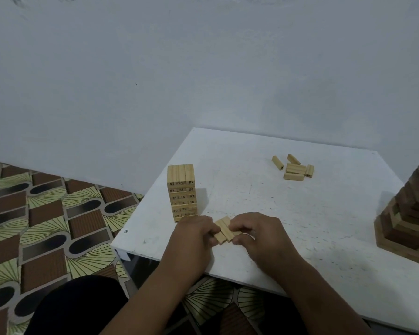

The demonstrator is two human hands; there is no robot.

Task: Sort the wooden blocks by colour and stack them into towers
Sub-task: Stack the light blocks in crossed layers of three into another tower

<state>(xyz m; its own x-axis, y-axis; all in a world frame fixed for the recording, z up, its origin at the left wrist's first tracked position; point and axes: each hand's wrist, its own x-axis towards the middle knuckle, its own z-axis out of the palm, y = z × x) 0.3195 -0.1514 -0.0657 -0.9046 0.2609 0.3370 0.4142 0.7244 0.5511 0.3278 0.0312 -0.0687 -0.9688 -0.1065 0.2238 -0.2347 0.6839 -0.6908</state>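
Note:
A light wooden tower [181,189] of numbered blocks stands near the left edge of the white table [324,213]. Just right of its base, a row of light wooden blocks [224,230] lies side by side, pressed between both hands. My left hand [195,234] grips the row from the left and my right hand [259,234] from the right. A loose pile of several light blocks [294,169] lies toward the far side of the table. A dark and light brown tower [411,213] rises at the right edge, partly cut off by the frame.
A pale wall stands behind the table. Patterned floor [46,213] lies to the left and in front. My dark-clothed knee [78,308] is at the bottom left, below the table's near edge.

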